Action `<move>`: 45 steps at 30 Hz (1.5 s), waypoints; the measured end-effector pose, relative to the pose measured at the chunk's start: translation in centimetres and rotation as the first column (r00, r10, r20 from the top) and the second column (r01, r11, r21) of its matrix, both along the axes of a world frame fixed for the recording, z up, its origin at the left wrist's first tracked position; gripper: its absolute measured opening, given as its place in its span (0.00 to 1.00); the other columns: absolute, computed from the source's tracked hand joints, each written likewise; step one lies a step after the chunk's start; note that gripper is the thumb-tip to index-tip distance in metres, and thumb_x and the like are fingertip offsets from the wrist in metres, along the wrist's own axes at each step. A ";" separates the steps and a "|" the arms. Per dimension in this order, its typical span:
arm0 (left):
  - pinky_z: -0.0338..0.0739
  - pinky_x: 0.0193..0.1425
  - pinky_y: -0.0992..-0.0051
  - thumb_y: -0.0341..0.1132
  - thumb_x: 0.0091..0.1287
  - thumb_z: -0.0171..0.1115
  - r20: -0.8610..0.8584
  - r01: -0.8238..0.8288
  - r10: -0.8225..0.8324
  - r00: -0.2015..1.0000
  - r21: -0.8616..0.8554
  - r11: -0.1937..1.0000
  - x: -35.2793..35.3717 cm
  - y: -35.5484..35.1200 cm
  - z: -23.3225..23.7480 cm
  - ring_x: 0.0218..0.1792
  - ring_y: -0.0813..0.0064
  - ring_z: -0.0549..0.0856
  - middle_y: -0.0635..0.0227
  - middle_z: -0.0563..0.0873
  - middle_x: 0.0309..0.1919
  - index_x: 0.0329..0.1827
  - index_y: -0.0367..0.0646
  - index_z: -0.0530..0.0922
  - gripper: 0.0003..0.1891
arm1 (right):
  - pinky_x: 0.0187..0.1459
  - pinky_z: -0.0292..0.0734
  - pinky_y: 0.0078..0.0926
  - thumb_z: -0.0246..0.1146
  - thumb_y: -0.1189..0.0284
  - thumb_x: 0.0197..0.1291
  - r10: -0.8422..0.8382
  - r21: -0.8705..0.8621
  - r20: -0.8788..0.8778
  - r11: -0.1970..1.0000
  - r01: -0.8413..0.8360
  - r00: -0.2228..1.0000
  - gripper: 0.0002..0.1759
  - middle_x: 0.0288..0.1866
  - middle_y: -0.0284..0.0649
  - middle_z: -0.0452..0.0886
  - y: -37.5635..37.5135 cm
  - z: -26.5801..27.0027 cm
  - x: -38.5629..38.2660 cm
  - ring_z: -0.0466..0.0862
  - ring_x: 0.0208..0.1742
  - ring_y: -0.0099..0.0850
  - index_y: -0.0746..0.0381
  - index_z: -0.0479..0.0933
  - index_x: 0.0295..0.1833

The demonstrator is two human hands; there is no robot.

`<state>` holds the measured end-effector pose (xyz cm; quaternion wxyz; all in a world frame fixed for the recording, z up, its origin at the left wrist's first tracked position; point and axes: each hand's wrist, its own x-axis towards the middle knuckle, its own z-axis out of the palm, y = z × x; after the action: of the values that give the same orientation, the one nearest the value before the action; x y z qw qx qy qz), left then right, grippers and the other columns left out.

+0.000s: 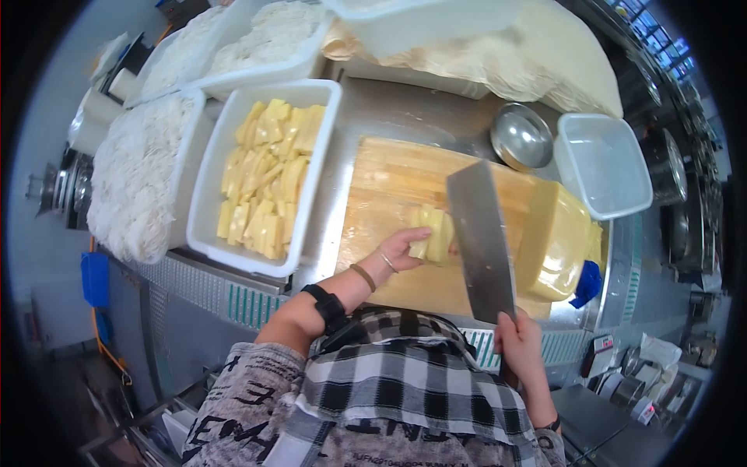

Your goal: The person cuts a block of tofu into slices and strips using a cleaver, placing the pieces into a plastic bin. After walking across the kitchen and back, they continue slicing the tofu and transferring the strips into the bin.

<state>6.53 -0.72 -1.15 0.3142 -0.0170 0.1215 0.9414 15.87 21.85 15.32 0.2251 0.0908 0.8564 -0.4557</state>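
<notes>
On the wooden cutting board (389, 187) lie several pale yellow strips (437, 233) side by side. My left hand (405, 249) is closed round their left end. My right hand (520, 342) grips the handle of a wide cleaver (481, 241), whose blade stands over the board, just right of the strips. A large yellow block (562, 241) rests at the board's right end, beyond the blade. Left of the board, a white tub (311, 179) holds a heap of cut yellow strips (268, 171).
Tubs of white shredded food (140, 171) stand at the far left and back left. Behind the board are a metal bowl (521, 136), an empty clear tub (603, 167) and stacked thin sheets (545, 58). A blue cloth-like item (587, 284) touches the yellow block's near side.
</notes>
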 end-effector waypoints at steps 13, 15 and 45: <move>0.77 0.41 0.60 0.37 0.46 0.67 -0.121 -0.254 0.243 0.962 -0.088 0.963 6.8 -17.4 8.0 0.46 0.56 0.73 0.55 0.68 0.50 0.61 0.54 0.58 0.38 | 0.15 0.63 0.15 0.50 0.71 0.62 -0.135 -0.268 0.069 0.952 0.149 0.988 0.08 0.15 0.32 0.70 -0.8 -3.4 0.3 0.68 0.12 0.18 0.64 0.68 0.32; 0.77 0.42 0.60 0.37 0.45 0.67 -0.127 -0.368 0.349 0.928 -0.189 0.910 8.7 -21.4 9.3 0.45 0.56 0.73 0.55 0.69 0.48 0.61 0.55 0.58 0.38 | 0.15 0.63 0.15 0.50 0.71 0.62 -0.135 -0.263 0.094 0.952 0.155 0.986 0.08 0.15 0.32 0.69 -1.5 -3.9 0.4 0.68 0.12 0.19 0.64 0.68 0.32; 0.72 0.28 0.70 0.34 0.59 0.53 -0.447 -0.331 0.001 0.894 -0.664 -0.671 6.3 -30.5 14.2 0.26 0.63 0.82 0.56 0.82 0.26 0.42 0.43 0.78 0.10 | 0.16 0.67 0.18 0.53 0.69 0.60 -0.122 -0.160 0.096 0.978 0.136 0.988 0.10 0.14 0.32 0.71 -1.5 -5.0 0.7 0.72 0.14 0.19 0.65 0.70 0.32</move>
<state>12.86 -31.20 13.06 -0.1002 -0.2246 0.9109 0.3315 16.60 20.33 10.36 0.2384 0.1464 0.7972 -0.5350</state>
